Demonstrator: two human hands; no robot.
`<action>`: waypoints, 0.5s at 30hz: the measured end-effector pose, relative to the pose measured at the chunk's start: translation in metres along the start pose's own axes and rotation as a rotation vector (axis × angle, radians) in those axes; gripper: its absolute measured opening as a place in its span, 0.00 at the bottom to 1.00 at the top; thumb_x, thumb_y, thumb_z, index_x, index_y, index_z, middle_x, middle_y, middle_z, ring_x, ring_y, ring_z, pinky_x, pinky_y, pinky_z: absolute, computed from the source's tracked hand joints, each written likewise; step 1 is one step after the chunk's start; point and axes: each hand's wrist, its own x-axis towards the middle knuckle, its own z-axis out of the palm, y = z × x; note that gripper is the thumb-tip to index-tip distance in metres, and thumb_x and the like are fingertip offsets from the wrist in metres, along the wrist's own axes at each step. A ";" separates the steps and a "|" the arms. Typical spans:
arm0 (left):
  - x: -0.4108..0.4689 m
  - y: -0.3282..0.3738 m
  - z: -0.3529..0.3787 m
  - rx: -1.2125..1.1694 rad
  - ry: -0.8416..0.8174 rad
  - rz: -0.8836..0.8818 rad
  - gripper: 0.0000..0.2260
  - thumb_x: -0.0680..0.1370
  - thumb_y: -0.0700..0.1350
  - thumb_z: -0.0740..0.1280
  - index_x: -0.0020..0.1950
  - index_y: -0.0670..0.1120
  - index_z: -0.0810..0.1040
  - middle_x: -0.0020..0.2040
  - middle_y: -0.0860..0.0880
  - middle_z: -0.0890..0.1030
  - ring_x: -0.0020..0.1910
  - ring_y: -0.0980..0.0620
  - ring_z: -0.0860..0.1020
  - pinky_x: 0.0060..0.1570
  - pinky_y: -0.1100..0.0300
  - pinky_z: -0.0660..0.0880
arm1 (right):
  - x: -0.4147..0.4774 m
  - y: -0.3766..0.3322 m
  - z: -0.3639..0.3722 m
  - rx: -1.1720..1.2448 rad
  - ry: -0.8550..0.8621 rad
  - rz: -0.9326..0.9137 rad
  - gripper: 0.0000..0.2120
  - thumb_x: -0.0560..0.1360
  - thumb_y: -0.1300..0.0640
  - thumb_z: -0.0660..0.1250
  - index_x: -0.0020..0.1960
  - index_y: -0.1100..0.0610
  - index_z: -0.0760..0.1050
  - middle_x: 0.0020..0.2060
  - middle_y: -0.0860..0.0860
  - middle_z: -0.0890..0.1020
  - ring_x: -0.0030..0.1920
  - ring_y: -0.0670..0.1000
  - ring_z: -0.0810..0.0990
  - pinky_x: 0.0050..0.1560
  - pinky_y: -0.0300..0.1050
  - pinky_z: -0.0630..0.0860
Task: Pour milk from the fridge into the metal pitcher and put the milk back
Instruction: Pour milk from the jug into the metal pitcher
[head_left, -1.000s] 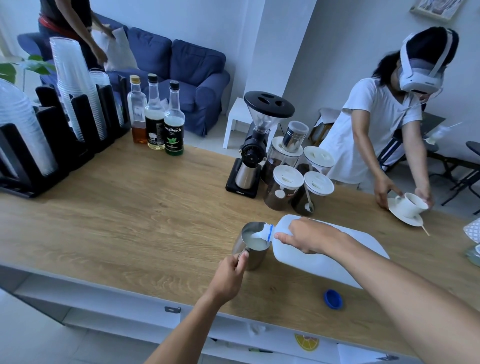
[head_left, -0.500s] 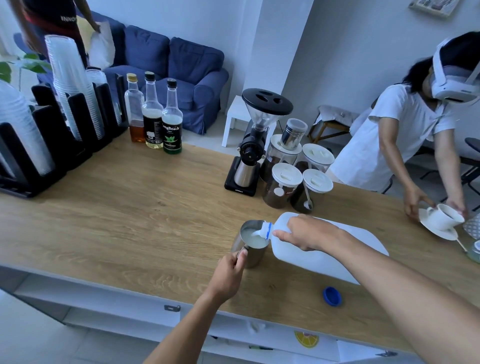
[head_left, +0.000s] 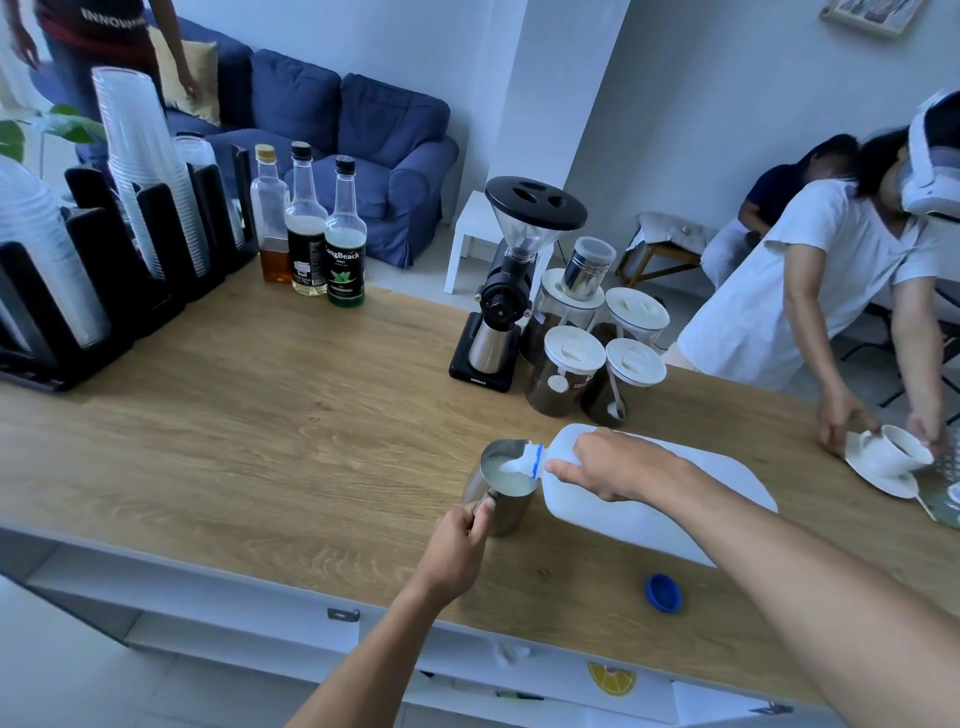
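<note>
Pouring step in hand; right hand grip wrapped round tilted milk jug; left hand grip pinching pitcher handle; next: level jug, refit blue cap.

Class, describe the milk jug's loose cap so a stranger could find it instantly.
Start at the long wooden counter. Near its front edge, right of the tilted white milk jug, lies a small round blue cap. It is the only blue item on the wood.
</note>
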 end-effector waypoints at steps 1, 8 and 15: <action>0.000 0.001 0.000 -0.004 0.000 0.001 0.19 0.83 0.50 0.55 0.34 0.49 0.55 0.27 0.57 0.56 0.28 0.57 0.55 0.28 0.62 0.53 | 0.000 0.000 0.000 0.000 0.001 0.000 0.28 0.79 0.36 0.52 0.30 0.56 0.61 0.26 0.50 0.67 0.26 0.50 0.65 0.31 0.46 0.61; -0.002 0.003 0.000 -0.003 0.002 -0.004 0.20 0.83 0.50 0.55 0.33 0.50 0.54 0.25 0.57 0.56 0.27 0.58 0.55 0.27 0.64 0.53 | 0.001 0.000 0.000 0.001 0.001 0.001 0.28 0.79 0.37 0.52 0.30 0.56 0.61 0.26 0.50 0.67 0.26 0.50 0.65 0.30 0.46 0.61; -0.002 0.003 0.001 -0.015 0.001 -0.005 0.20 0.83 0.50 0.55 0.33 0.49 0.55 0.24 0.58 0.56 0.27 0.58 0.55 0.26 0.64 0.53 | 0.001 -0.001 0.000 -0.005 0.004 -0.002 0.27 0.79 0.37 0.53 0.31 0.56 0.62 0.27 0.50 0.68 0.27 0.50 0.66 0.30 0.46 0.61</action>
